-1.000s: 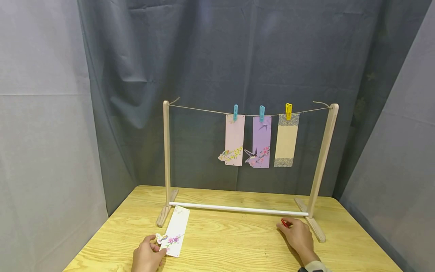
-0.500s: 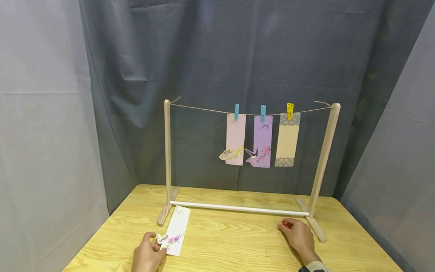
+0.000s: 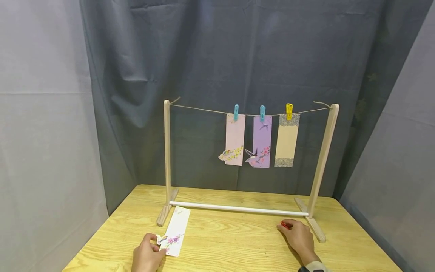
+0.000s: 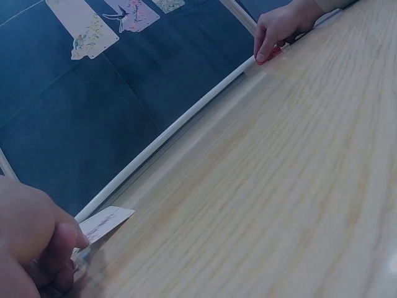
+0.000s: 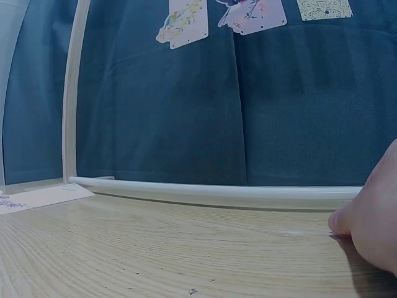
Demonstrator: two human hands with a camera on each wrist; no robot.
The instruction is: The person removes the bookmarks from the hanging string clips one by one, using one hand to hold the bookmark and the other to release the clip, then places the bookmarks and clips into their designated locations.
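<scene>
A white bookmark [image 3: 177, 228] with purple blossoms and a cut-out bird lies at the left of the table, its top end near the rack's left foot. My left hand [image 3: 148, 254] pinches its lower left corner, thumb on top; in the left wrist view the left hand [image 4: 37, 242] hides that end. At the right, in front of the white bar, my right hand [image 3: 299, 238] holds a small red clothespin [image 3: 285, 225] between thumb and fingers. The same red clothespin [image 4: 268, 56] shows in the left wrist view; in the right wrist view the right hand [image 5: 372, 217] covers it.
A wooden rack [image 3: 321, 162] carries a string with a pink bookmark [image 3: 235, 136], a purple bookmark [image 3: 262, 138] and a beige bookmark [image 3: 287, 141]. Blue clothespins [image 3: 262, 112] and a yellow clothespin [image 3: 289, 111] hold them. A white bar [image 3: 238, 208] joins the feet above the table [image 3: 224, 241].
Both hands stay almost where they were, the left on the bookmark, the right around the red clothespin. The view shifts very slightly.
</scene>
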